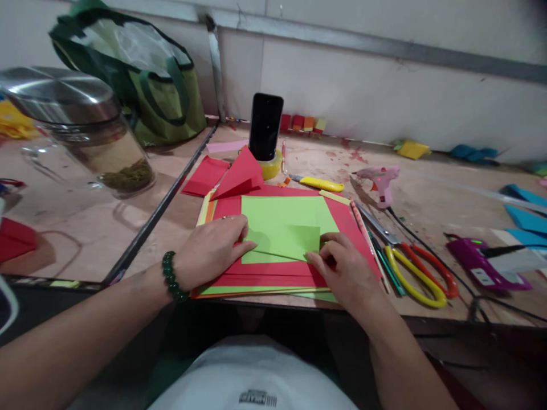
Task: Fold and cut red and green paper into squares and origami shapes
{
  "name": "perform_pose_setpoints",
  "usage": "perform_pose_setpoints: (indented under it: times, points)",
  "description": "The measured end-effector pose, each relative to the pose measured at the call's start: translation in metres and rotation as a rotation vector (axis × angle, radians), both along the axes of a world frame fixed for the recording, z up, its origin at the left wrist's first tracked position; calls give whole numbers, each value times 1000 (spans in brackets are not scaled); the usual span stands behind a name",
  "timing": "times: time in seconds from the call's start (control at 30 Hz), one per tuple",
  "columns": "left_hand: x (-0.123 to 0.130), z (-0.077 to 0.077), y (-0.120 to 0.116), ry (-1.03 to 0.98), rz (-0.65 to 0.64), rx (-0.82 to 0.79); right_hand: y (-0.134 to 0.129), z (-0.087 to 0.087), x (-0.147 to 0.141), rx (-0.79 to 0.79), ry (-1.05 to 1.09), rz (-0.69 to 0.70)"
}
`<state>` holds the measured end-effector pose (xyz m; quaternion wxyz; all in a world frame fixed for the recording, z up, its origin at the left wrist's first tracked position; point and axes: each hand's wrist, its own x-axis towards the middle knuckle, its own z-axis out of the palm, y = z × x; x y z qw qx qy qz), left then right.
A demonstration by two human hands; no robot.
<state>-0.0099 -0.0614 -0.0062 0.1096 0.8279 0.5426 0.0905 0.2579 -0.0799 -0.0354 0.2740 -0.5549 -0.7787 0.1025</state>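
The narrow light-green paper piece [299, 240] lies on top of the layered stack of red, green and orange paper sheets [265, 279], over a wider light-green rectangular paper sheet [277, 209]; whether it is a folded-over flap of that sheet or a separate strip, I cannot tell. What counts most is that this piece sits directly between the two hands, its long axis running roughly from the stack's left side to its right, with its near edge a little aslant. Neither hand is clearly nearer: the left hand [222, 245], reaching in over the stack's left edge, has thumb and bent fingers at the piece's left end, though whether they pinch the paper or only press it down cannot be told. The right hand [344, 265], over the stack's right part, has thumb and forefinger closed on the piece's near right corner. As for containers, a clear glass mug with a brushed-steel lid [106, 136] stands left of the stack and well apart from it, the lid on, holding liquid with dark green leaves settled at the bottom. A green fabric tote bag with dark handles [171, 128] stands beyond the stack to the left, its top open on pale, see-through plastic.
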Motion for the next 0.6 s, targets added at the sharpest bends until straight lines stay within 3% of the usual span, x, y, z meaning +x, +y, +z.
perform_pose_setpoints:
  times: [0.07, 0.13, 0.23, 0.33, 0.4, 0.5, 0.6]
  points:
    - [-1, -4, 1, 11, -80, 145, 1, -3, 1, 13, -1, 7]
    - [-1, -4, 2, 74, -241, 272, 1, -7, 1, 38, 4, -5]
    - [1, 1, 4, 197, -534, 321, -1, -8, 1, 105, 0, -64]
    - [3, 7, 5, 266, -669, 338, -5, 5, -4, 258, -185, -55]
    - [4, 8, 6, 289, -692, 377, -7, 17, -12, 343, -351, 95]
    - [5, 5, 6, 295, -697, 438, -7, 30, -30, 312, -489, 427]
    - [6, 1, 5, 290, -681, 456, -3, 32, -44, 225, -544, 559]
